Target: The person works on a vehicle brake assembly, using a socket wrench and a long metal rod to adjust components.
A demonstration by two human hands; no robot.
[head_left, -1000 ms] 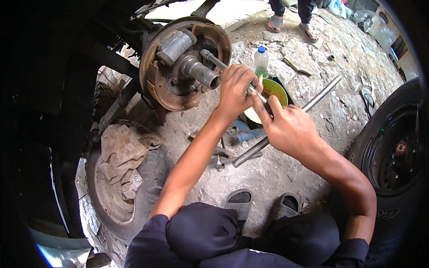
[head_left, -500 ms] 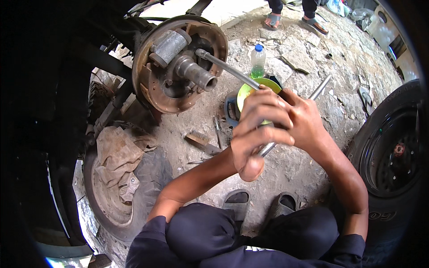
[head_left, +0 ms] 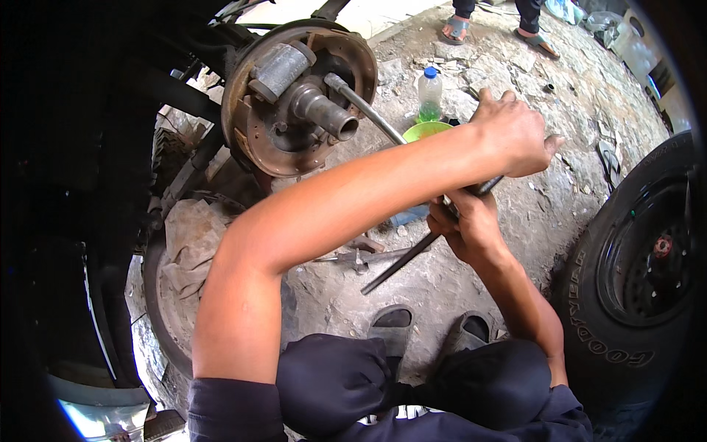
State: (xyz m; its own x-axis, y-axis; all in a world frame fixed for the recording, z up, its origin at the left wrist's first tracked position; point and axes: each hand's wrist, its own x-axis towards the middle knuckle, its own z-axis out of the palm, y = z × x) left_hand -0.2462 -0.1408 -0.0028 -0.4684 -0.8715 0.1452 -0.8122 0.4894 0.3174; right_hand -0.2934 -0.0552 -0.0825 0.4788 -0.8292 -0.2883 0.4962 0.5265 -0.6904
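Observation:
A socket wrench with a long silver shaft and a crossbar reaches from the drum-less wheel hub to my hands. Its socket end sits against the rusty backing plate, beside the hub spindle. My right hand is closed around the wrench where shaft and bar meet. The dark lower end of the crossbar sticks out toward my knees. My left forearm crosses over the shaft, and my left hand is beyond the bar's upper end, fingers apart; its palm side is hidden.
Behind my left forearm stand a light-green bowl and a clear bottle with green liquid. A wheel is at the right, and a cloth lies on a tire at the left. Another person's sandaled feet are at the back.
My left hand has left the wrench's joint and swung up and right across it. The crossbar has turned, its lower end now pointing down-left. My right hand has moved lower, onto the joint.

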